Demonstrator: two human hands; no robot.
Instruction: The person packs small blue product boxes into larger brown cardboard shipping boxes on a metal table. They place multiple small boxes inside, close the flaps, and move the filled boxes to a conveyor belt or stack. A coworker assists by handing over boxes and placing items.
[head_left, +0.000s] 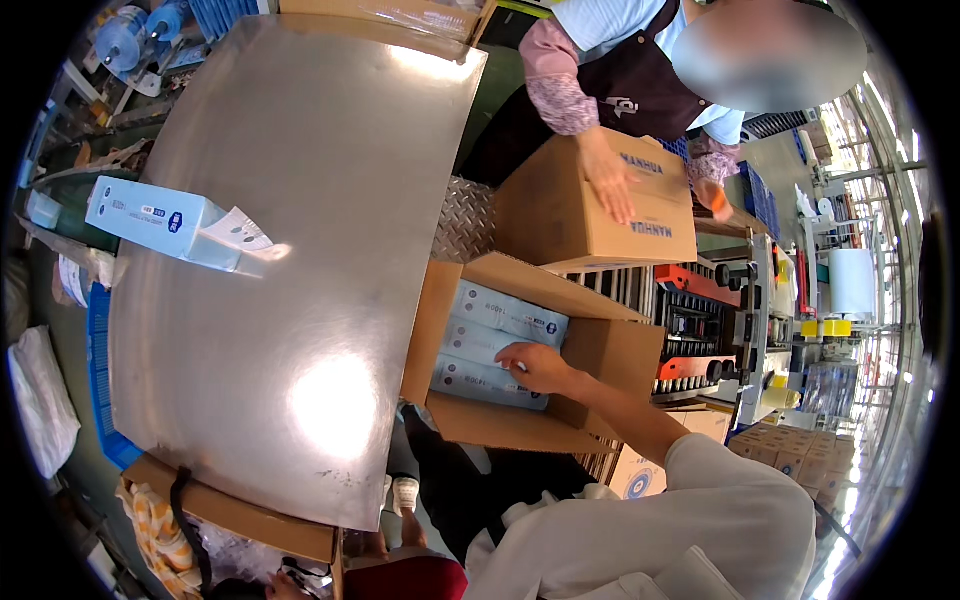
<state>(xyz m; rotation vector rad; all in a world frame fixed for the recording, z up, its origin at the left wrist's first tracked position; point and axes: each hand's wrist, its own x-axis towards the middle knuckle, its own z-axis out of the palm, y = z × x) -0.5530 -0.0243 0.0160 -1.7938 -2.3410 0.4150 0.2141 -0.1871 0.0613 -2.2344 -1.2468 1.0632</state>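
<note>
My right hand (540, 368) reaches down into an open cardboard box (618, 362), its fingers bent and apart over light-blue packs. Nothing shows in its grasp; whether the fingertips touch the packs is hard to tell. Side by side in the box lie a far pack (510, 312), a middle pack (470, 341) partly behind my hand, and a near pack (485, 382). The box flaps stand spread outward. My left hand is out of sight. On the metal table to the left, one more light-blue pack (150, 212) lies with a white paper sheet (238, 232) at its end.
Across from me, a co-worker's hand (607, 180) rests on a closed cardboard box (560, 205). A roller conveyor (640, 292) runs beyond my box. The steel tabletop (300, 200) fills the left. A carton (235, 510) with clear plastic stands at the lower left, another person's hand beside it.
</note>
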